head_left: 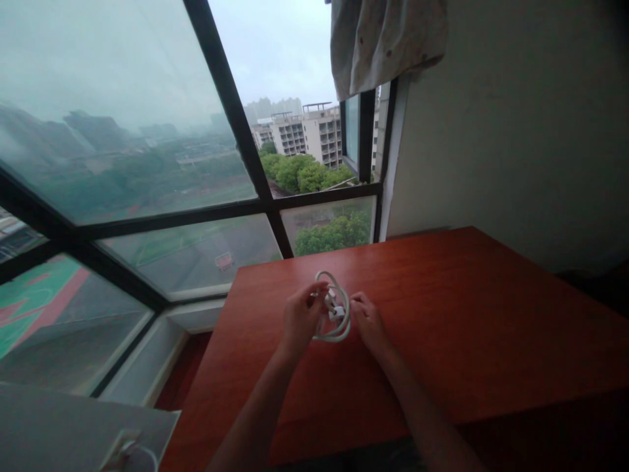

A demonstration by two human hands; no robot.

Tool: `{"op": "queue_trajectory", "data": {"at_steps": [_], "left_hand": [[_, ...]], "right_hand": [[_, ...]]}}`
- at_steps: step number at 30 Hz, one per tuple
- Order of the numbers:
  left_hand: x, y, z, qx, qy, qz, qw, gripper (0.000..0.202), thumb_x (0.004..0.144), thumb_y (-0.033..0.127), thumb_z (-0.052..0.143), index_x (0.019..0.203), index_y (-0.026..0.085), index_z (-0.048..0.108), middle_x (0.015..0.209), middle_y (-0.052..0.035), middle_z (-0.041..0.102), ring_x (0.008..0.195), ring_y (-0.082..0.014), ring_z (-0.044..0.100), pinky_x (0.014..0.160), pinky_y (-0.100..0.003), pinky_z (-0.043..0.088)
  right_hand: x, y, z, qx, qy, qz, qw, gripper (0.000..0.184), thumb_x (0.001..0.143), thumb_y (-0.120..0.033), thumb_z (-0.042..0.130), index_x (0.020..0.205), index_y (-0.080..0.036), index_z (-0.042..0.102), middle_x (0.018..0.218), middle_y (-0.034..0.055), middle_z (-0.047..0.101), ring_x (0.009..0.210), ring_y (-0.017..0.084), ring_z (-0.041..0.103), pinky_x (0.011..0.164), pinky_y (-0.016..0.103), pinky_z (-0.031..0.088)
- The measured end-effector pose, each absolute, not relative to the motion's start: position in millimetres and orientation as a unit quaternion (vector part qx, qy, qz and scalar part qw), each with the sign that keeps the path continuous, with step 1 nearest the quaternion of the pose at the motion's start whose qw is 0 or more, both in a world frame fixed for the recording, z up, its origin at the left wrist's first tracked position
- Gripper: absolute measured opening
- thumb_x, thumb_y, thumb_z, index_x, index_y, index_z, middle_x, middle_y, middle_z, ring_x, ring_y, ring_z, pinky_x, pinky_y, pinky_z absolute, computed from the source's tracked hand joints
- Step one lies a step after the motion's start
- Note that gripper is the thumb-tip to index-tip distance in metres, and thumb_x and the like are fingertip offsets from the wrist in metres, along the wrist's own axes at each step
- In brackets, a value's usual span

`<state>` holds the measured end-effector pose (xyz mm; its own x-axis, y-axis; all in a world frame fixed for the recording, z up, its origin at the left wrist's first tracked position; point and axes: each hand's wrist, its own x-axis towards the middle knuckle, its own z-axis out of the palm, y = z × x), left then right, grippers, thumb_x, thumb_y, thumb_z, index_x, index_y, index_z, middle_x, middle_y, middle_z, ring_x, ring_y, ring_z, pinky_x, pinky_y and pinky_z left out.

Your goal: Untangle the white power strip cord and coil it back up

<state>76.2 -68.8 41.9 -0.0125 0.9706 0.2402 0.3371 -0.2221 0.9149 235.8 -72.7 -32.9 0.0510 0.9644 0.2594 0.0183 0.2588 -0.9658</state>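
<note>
A pale, thick cable (339,337) is wound in a loose coil just above the table, with white connectors (337,313) inside the loop. My left hand (302,318) is closed around the coil's left side, thumb and forefinger bent over it. At the right edge of the coil, the curled fingers of my right hand (368,321) pinch the cable; the exact contact is small and partly hidden. Both forearms reach in from the bottom of the view.
The reddish-brown wooden table (442,328) extends to the right under both hands. Dark-framed windows (196,219) stand behind and to the left, one pane open beneath a curtain (383,46). A wall (501,144) rises at the right. A socket with a plug (128,449) is at lower left.
</note>
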Motion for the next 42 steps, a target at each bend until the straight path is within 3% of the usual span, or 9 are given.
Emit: {"op": "queue_trajectory", "data": {"at_steps": [4,8,16,20,24,26,30,33,42], "left_hand": [[68,-71,40,0.648,0.498,0.464,0.343,0.018,0.081,0.024,0.054,0.089,0.018,0.069,0.068,-0.0022,0.068,0.057,-0.0138,0.063,0.053,-0.021,0.047],[66,-74,34,0.627,0.487,0.473,0.383,0.017,0.08,0.02,0.053,0.088,0.017,0.067,0.062,0.0002,0.064,0.051,-0.011,0.056,0.049,-0.019,0.043],[71,-83,20,0.491,0.429,0.551,0.52,0.037,0.076,0.031,0.069,0.11,0.016,0.066,0.104,-0.0119,0.072,0.085,-0.0205,0.067,0.071,-0.028,0.052],[80,-87,10,0.533,0.423,0.548,0.487,0.042,0.081,0.033,0.065,0.121,0.021,0.062,0.113,-0.011,0.069,0.096,-0.0226,0.066,0.083,-0.033,0.051],[82,-85,3,0.559,0.463,0.562,0.397,0.053,0.08,0.03,0.066,0.131,0.024,0.051,0.124,-0.0113,0.062,0.101,-0.021,0.062,0.084,-0.032,0.05],[79,-82,1,0.538,0.488,0.569,0.385,0.053,0.079,0.034,0.067,0.128,0.021,0.052,0.118,-0.0112,0.063,0.096,-0.0202,0.062,0.081,-0.031,0.05],[70,-81,1,0.573,0.464,0.465,0.489,0.035,0.085,0.046,0.057,0.093,0.014,0.066,0.083,-0.0063,0.066,0.076,-0.019,0.061,0.071,-0.029,0.049],[69,-85,1,0.619,0.416,0.396,0.535,0.032,0.084,0.044,0.058,0.095,0.016,0.068,0.083,-0.0049,0.066,0.075,-0.0189,0.06,0.068,-0.027,0.047],[83,-89,-6,0.662,0.557,0.39,0.315,0.028,0.09,0.039,0.045,0.085,0.016,0.061,0.077,-0.0035,0.061,0.072,-0.0179,0.055,0.066,-0.027,0.042]], "right_hand": [[241,-73,-31,-0.383,-0.514,0.478,0.601,0.037,0.081,-0.038,0.047,0.104,-0.022,0.071,0.106,0.006,0.067,0.101,0.023,0.058,0.091,0.035,0.044],[246,-75,-29,-0.338,-0.474,0.544,0.605,0.036,0.078,-0.037,0.049,0.1,-0.021,0.073,0.097,0.006,0.071,0.092,0.023,0.062,0.088,0.037,0.046],[239,-84,-18,-0.326,-0.464,0.621,0.542,0.043,0.081,-0.054,0.058,0.109,-0.023,0.07,0.102,0.0087,0.071,0.094,0.025,0.064,0.079,0.038,0.051],[236,-84,-17,-0.32,-0.498,0.63,0.502,0.052,0.076,-0.058,0.062,0.118,-0.026,0.063,0.11,0.0086,0.068,0.093,0.025,0.065,0.074,0.035,0.052],[236,-81,-22,-0.329,-0.548,0.596,0.486,0.042,0.072,-0.048,0.07,0.106,-0.023,0.068,0.096,0.0067,0.07,0.078,0.02,0.064,0.064,0.03,0.051],[237,-80,-25,-0.35,-0.559,0.583,0.474,0.033,0.074,-0.046,0.069,0.094,-0.02,0.071,0.09,0.0063,0.07,0.071,0.018,0.062,0.06,0.027,0.048],[241,-81,-26,-0.368,-0.566,0.581,0.455,0.029,0.076,-0.047,0.068,0.082,-0.019,0.072,0.085,0.0051,0.068,0.07,0.017,0.06,0.059,0.026,0.047],[246,-83,-22,-0.354,-0.583,0.593,0.428,0.03,0.078,-0.048,0.064,0.082,-0.018,0.072,0.076,0.003,0.066,0.063,0.014,0.057,0.056,0.025,0.044],[283,-83,2,-0.394,-0.67,0.546,0.314,0.029,0.08,-0.037,0.059,0.09,-0.014,0.074,0.079,0.0036,0.071,0.074,0.019,0.062,0.068,0.028,0.047]]}}
